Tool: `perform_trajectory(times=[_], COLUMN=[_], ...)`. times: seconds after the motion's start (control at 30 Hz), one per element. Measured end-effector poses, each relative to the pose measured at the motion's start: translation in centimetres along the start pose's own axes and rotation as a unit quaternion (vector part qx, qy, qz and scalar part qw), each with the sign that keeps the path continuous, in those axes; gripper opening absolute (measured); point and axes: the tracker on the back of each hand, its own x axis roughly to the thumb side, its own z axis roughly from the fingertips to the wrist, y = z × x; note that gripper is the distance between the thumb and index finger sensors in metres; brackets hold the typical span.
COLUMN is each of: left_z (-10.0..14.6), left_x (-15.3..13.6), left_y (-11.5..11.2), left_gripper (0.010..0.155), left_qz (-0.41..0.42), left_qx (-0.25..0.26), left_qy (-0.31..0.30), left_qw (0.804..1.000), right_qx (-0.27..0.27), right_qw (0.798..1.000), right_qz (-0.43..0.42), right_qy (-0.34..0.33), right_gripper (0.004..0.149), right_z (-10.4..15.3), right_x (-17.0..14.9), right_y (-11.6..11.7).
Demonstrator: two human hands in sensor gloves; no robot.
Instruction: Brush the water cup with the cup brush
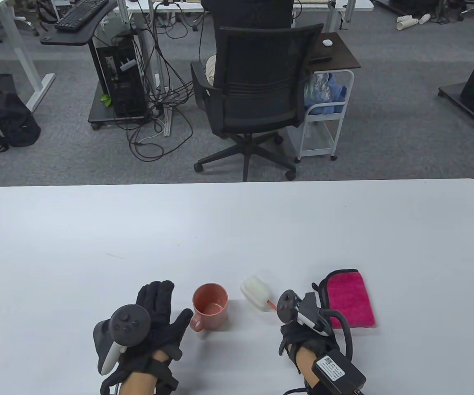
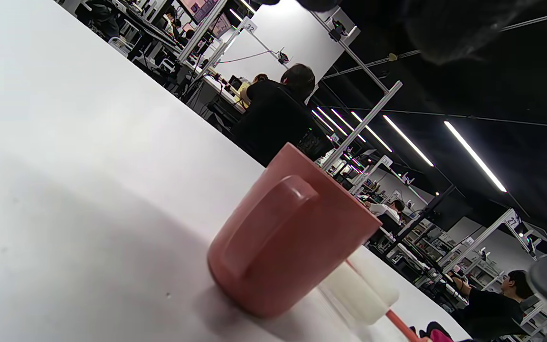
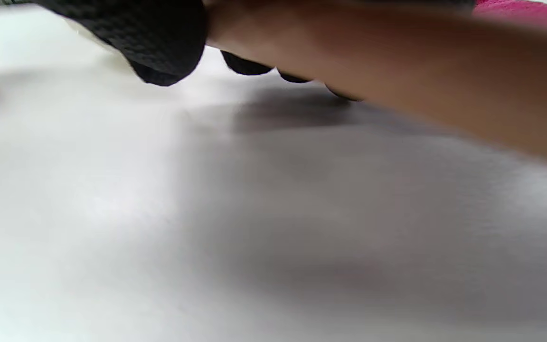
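A salmon-pink water cup [image 1: 211, 305] stands upright on the white table [image 1: 237, 230], its handle [image 1: 197, 323] turned toward my left hand. My left hand [image 1: 166, 306] lies open just left of the cup, fingers spread and the thumb close to the handle; I cannot tell whether it touches. The cup fills the left wrist view [image 2: 292, 232]. My right hand [image 1: 298, 329] holds the cup brush by its handle, right of the cup. The brush's white sponge head [image 1: 255, 293] points at the cup and also shows in the left wrist view [image 2: 359, 289]. The blurred handle [image 3: 397, 71] runs under my gloved fingers [image 3: 159, 38].
A folded pink cloth [image 1: 350, 298] lies just right of my right hand. A black office chair [image 1: 253, 90] and a white cart [image 1: 327, 119] stand beyond the table's far edge.
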Motion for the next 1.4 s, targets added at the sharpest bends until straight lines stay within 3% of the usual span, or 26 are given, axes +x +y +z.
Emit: perform_trajectory(times=[0.1,0.3,0.67,1.1,1.23,1.4], left_z=[0.0,0.0,-0.1,-2.4,-2.7,-2.7], left_x=[0.0,0.1,0.3,0.4,0.4,0.4], left_y=[-0.2,-0.2,-1.0,-4.2,-4.2,-4.2], left_gripper=[0.080,0.080,0.087,0.097,0.085,0.048], left_qz=[-0.002,-0.007,-0.035,-0.157,-0.207,-0.181], left_qx=[-0.004,-0.004,-0.017,-0.074,-0.048,-0.027], left_qy=[0.001,-0.001,0.014,0.115,0.123,0.117], left_qw=[1.000,1.000,0.999,0.978,0.969,0.976], right_qx=[-0.041,-0.127,-0.120,-0.121,-0.142,-0.179], right_qw=[0.998,0.989,0.978,0.963,0.956,0.943], right_qz=[-0.047,-0.063,-0.166,-0.237,-0.250,-0.258], right_qy=[-0.005,-0.031,-0.039,-0.048,-0.059,-0.115], right_gripper=[0.054,0.055,0.056,0.056,0.056,0.056], right_z=[1.0,3.6,6.3,6.1,6.3,6.7], right_x=[-0.7,-3.4,-6.9,-8.3,-8.4,-7.9], right_y=[-1.0,-2.6,-2.8,-3.3,-3.7,-4.3])
